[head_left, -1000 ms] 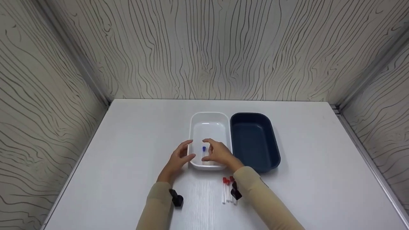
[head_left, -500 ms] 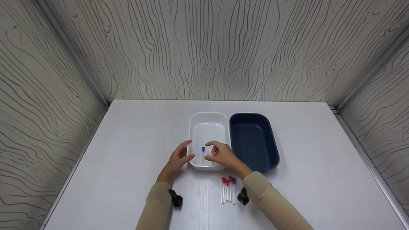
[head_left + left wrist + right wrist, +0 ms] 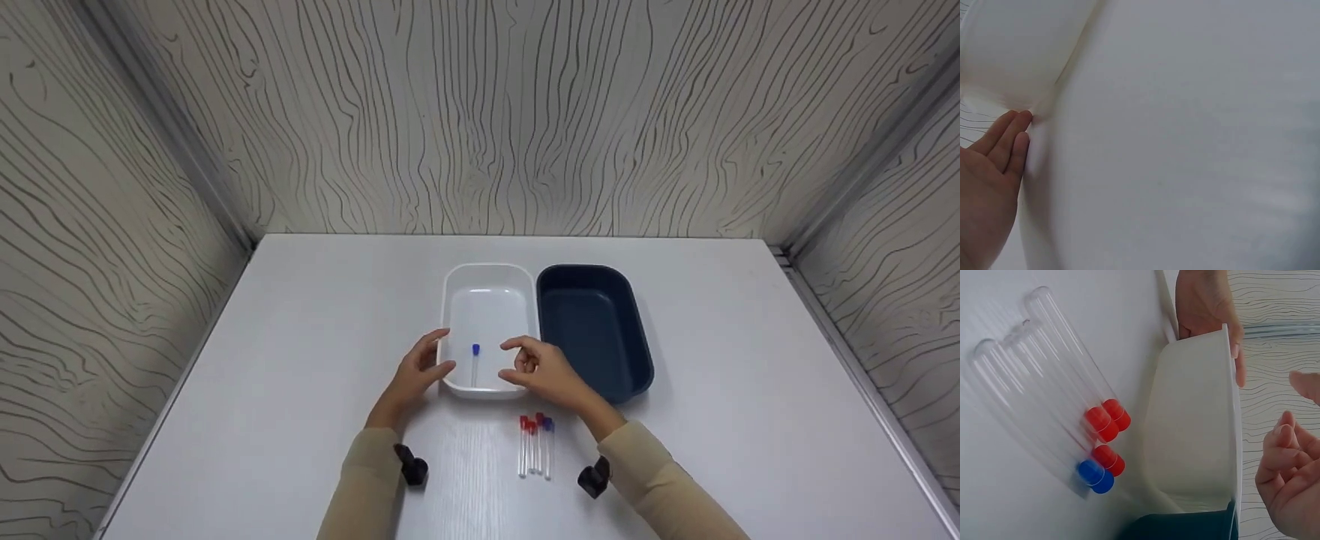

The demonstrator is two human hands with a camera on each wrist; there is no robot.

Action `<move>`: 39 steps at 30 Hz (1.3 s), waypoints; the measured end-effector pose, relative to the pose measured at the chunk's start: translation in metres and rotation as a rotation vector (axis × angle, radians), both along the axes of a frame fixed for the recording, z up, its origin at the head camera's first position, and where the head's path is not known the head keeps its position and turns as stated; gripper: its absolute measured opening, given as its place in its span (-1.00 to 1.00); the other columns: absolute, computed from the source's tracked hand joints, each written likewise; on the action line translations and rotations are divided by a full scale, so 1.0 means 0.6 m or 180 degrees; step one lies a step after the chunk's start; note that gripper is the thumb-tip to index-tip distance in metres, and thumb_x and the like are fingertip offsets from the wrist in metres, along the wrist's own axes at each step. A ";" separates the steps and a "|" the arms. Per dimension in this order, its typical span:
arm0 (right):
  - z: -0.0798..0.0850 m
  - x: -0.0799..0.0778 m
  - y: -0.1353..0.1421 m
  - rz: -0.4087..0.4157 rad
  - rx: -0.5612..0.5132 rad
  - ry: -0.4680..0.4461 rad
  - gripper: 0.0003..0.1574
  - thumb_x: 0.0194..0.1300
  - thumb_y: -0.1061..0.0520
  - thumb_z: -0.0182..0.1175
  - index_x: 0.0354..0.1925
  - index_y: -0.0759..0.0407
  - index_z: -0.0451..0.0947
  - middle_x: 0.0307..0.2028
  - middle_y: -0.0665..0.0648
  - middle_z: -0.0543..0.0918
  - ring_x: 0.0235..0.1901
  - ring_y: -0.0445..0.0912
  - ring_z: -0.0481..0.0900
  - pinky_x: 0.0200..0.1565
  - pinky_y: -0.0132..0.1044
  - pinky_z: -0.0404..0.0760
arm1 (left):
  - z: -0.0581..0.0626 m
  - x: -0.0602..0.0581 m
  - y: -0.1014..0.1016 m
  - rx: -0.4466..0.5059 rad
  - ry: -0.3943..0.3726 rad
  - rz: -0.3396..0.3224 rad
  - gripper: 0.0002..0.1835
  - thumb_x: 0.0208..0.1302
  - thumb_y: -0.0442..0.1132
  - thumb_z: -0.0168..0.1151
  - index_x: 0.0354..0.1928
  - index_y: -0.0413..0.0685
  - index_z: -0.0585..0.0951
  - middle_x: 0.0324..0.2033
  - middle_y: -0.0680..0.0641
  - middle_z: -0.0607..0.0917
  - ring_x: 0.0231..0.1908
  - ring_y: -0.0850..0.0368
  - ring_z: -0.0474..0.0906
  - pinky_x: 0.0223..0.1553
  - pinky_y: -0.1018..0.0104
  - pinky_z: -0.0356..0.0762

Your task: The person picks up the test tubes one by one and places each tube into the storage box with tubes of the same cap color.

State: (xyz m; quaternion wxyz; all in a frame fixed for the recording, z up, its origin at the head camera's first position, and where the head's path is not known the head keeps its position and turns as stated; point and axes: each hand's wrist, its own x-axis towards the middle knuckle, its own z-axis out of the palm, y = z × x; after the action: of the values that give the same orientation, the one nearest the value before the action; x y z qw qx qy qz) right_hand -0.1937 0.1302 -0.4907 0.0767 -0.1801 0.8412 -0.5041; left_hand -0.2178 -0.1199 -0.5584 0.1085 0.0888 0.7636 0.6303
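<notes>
A blue-capped test tube [image 3: 475,360] lies inside the white tray [image 3: 489,393]. Over the tray's front right part is my right hand [image 3: 547,371], holding nothing, with thumb and index finger spread apart; its other fingers are bent in the right wrist view. My left hand [image 3: 411,377] touches the tray's left side. Its fingers [image 3: 1008,138] are straight against the outer wall in the left wrist view, and the thumb reaches over the rim. On the table in front of the tray, red-capped test tubes [image 3: 1072,394] lie beside another blue-capped test tube [image 3: 1095,476].
A dark blue tray [image 3: 646,352] stands against the white tray's right side. Both are on a white table [image 3: 337,300]. Wood-patterned panels [image 3: 480,120] rise behind and at both sides.
My right hand has drawn back to the right, away from the blue-capped tube in the tray. The blue-capped tube on the table has come into view. The left hand stays put.
</notes>
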 end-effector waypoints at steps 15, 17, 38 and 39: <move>0.025 0.055 0.023 0.0049 -0.0194 -0.0006 -0.58 0.10 0.27 0.27 -0.05 0.40 0.48 -0.50 0.23 0.49 -0.57 -0.38 0.29 -0.47 -0.59 0.32 | 0.022 0.010 -0.001 0.0029 -0.0055 -0.0095 -0.35 0.22 -0.19 0.19 0.35 0.07 0.21 0.26 -0.34 0.36 0.27 -0.25 0.32 0.28 -0.03 0.31; 0.029 0.063 0.024 0.0072 -0.0173 0.0015 -0.59 0.10 0.28 0.26 -0.06 0.40 0.48 -0.50 0.26 0.50 -0.57 -0.38 0.30 -0.47 -0.58 0.33 | 0.020 0.010 -0.002 0.0016 -0.0069 -0.0080 -0.35 0.22 -0.19 0.19 0.35 0.08 0.22 0.26 -0.33 0.36 0.27 -0.23 0.32 0.28 -0.03 0.31; -0.021 0.096 0.056 0.0057 -0.0207 -0.0040 -0.58 0.10 0.25 0.28 -0.07 0.40 0.48 -0.52 0.16 0.46 -0.54 -0.41 0.31 -0.49 -0.56 0.35 | 0.019 0.008 0.000 0.0044 -0.0112 -0.0064 -0.34 0.22 -0.18 0.20 0.35 0.07 0.22 0.27 -0.31 0.36 0.26 -0.21 0.34 0.27 -0.01 0.33; -0.026 0.098 0.058 0.0068 -0.0201 -0.0016 -0.59 0.10 0.25 0.28 -0.07 0.40 0.49 -0.52 0.18 0.47 -0.54 -0.41 0.30 -0.49 -0.55 0.35 | 0.020 0.008 0.000 0.0057 -0.0135 -0.0057 -0.34 0.22 -0.18 0.20 0.35 0.06 0.22 0.27 -0.30 0.36 0.27 -0.20 0.34 0.27 0.00 0.33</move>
State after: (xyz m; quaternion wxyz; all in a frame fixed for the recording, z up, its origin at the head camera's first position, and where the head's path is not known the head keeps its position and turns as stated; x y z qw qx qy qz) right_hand -0.1352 0.1650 -0.5062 0.0784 -0.1901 0.8226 -0.5301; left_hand -0.2129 -0.1196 -0.5463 0.1296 0.0832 0.7546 0.6378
